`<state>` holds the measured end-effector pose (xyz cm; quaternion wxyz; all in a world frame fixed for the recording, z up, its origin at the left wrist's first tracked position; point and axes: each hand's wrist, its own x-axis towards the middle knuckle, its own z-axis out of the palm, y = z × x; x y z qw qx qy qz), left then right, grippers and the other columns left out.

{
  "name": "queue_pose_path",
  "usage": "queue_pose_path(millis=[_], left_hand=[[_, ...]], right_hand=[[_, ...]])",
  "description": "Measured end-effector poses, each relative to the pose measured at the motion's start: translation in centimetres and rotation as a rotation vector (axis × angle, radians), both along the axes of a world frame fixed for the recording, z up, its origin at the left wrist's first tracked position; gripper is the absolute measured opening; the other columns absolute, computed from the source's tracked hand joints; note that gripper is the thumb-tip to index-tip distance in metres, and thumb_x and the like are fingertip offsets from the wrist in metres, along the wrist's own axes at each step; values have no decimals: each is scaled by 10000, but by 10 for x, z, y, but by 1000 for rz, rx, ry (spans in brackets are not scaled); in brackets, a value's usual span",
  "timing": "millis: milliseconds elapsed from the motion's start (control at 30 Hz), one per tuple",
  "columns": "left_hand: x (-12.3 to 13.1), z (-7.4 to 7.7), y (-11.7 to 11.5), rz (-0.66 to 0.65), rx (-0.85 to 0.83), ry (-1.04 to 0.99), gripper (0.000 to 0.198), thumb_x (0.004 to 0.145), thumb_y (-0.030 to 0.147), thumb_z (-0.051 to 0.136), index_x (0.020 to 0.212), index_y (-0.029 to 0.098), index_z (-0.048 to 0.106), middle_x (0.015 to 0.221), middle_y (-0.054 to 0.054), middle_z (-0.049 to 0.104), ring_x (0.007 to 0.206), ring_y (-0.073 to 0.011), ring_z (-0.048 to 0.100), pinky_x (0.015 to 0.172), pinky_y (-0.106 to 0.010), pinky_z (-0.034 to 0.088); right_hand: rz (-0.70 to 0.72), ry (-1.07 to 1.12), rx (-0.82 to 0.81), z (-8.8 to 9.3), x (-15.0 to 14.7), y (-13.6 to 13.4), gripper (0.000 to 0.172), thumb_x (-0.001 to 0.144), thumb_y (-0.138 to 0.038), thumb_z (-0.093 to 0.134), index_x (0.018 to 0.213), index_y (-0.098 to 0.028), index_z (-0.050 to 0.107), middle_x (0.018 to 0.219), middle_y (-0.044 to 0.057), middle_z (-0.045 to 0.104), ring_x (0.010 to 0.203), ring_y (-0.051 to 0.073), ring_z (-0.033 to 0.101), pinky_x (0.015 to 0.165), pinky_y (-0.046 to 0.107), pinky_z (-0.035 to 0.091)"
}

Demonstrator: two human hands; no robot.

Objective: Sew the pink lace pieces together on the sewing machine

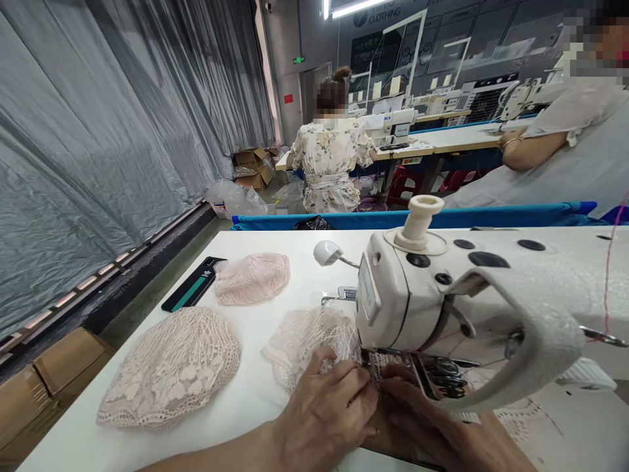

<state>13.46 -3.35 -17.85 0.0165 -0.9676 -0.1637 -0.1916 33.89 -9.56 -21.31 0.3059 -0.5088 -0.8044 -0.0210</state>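
A cream lace piece (304,337) lies under the head of a white sewing machine (393,295), spread to the left of the needle area. My left hand (331,400) rests on its near edge, fingers curled and pinching the lace close to the presser foot. Close beside it, my right hand (422,413) reaches in under the machine head, its fingertips against the lace. The machine's guard hides part of that hand, so its grip is not plain. More lace (518,419) shows right of my right wrist.
A domed lace piece (171,370) and a smaller pink one (253,278) lie left on the white table (275,452). Near them is a black-and-green phone-like object (194,285). Cardboard boxes (69,367) stand on the floor at left. Two people (329,157) sit beyond the blue cloth edge (275,221).
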Motion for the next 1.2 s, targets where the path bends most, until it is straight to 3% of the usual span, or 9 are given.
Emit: queue_pose_path(millis=[133,333,633,767,1033,1200], left_hand=[[0,0,1,-11,-15,-7,205,874,277,594,1002,123,552,1022,-36,633,964,-146,560,936,-350,346],[0,2,0,-8,-40,22,249,855,273,620,1043,127,547,1037,-34,626,973,-153,562,933,-351,347],[-1,1,1,-14,-26,21,211,868,270,598,1023,135,550,1037,-48,622,988,-159,557,935,-354,350],[-1,0,0,-15,-37,13,194,872,252,591,1021,135,551,1039,-43,620,979,-156,558,940,-358,340],[0,1,0,-7,-40,20,172,875,234,581,1015,139,550,1017,-37,618,974,-154,557,921,-353,353],[0,0,0,-6,-56,25,176,887,250,567,1028,147,546,1026,-38,622,970,-156,559,922,-360,347]], right_hand=[[2,-4,-3,-1,0,-1,148,923,-296,531,951,-175,611,948,21,642,812,136,618,703,313,521],[-5,-4,-4,3,1,0,181,912,-272,501,815,-259,653,765,2,673,741,175,644,636,296,525],[-8,4,-10,0,-1,0,170,933,-288,494,909,-213,645,839,20,674,768,149,641,657,297,528],[-16,1,-6,2,-1,0,225,922,-269,465,827,-273,668,764,21,685,751,184,657,626,290,534],[-27,-57,48,3,0,0,240,921,-275,430,870,-265,664,857,40,718,775,198,677,661,303,550],[-23,-80,36,4,0,1,170,886,-246,502,826,-259,660,784,28,705,755,204,668,645,303,542]])
